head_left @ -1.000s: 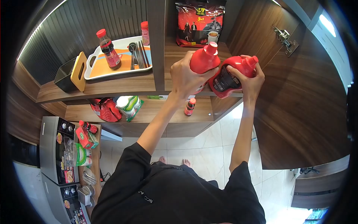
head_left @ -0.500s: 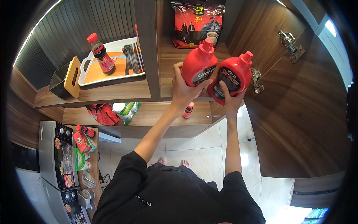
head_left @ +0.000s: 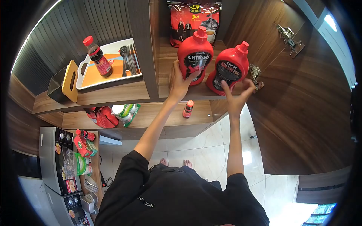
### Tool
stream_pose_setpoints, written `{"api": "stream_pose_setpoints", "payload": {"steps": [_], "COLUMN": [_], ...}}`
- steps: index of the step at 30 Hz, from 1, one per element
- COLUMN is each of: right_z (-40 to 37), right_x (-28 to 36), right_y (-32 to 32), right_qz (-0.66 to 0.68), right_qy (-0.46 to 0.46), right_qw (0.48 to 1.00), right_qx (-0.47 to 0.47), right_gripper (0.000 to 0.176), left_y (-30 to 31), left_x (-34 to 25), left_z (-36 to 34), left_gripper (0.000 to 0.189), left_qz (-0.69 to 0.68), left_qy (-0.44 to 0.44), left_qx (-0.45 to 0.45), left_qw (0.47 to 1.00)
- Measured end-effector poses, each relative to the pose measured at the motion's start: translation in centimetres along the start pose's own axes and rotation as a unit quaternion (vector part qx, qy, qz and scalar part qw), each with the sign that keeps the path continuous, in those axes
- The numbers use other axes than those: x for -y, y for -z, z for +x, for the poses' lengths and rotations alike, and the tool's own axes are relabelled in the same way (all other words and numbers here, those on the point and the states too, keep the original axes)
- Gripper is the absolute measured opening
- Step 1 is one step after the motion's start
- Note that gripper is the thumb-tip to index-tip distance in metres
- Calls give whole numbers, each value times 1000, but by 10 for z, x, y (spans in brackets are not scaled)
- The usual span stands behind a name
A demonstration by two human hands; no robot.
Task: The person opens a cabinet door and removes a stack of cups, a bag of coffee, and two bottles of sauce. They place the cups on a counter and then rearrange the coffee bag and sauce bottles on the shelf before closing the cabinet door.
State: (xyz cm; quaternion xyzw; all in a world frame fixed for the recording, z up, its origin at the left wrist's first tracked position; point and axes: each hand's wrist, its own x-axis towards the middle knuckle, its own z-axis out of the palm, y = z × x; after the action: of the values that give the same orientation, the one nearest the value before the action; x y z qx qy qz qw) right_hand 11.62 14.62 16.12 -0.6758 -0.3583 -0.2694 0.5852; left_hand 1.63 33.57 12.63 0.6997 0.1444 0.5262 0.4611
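Two large red chili sauce bottles with black CHIN-SU labels stand upright side by side at the front of the middle cabinet shelf. My left hand (head_left: pixel 179 83) grips the left chili sauce bottle (head_left: pixel 195 47), its thumb across the lower label and its fingers round the left side. At the right chili sauce bottle (head_left: pixel 238 60), my right hand (head_left: pixel 236 98) is open. Its thumb lies before the lower label, and the other fingers stand off the bottle's right side. Behind the bottles is a red G7 coffee bag (head_left: pixel 194 20).
Left of the divider (head_left: pixel 145 49), a white tray (head_left: pixel 80 81) holds a sauce bottle (head_left: pixel 98 58) and utensils. A small bottle (head_left: pixel 187 109) and packets (head_left: pixel 103 116) sit on the lower shelf. An open door with hinges (head_left: pixel 290 39) is at right. Groceries lie on a side counter (head_left: pixel 96 169).
Both bottles have moved down onto the shelf, the left one now turned with its label facing forward. My right hand's fingers have spread away from the right bottle.
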Motion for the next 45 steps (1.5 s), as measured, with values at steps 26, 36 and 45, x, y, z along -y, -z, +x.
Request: {"api": "stream_pose_setpoints", "payload": {"steps": [26,36,45], "right_z": [2,-6,15], "right_x": [-32,-28,-41], "right_y": [-21,-17,-13], "right_qz": [311,56,58], "right_qy": [-178,-118,-112], "right_qw": [926,991,975], "right_qx": [122,42,184], "right_gripper": [53,81,91], "left_y": [-18,-46,-67], "left_x": [26,63,81], "left_z": [59,74,94], "left_gripper": [102,99,95], "left_qz": [206,318,405], "left_qy": [106,28,-56], "left_qx": [106,147,105], "left_qw": [967,936,907]}}
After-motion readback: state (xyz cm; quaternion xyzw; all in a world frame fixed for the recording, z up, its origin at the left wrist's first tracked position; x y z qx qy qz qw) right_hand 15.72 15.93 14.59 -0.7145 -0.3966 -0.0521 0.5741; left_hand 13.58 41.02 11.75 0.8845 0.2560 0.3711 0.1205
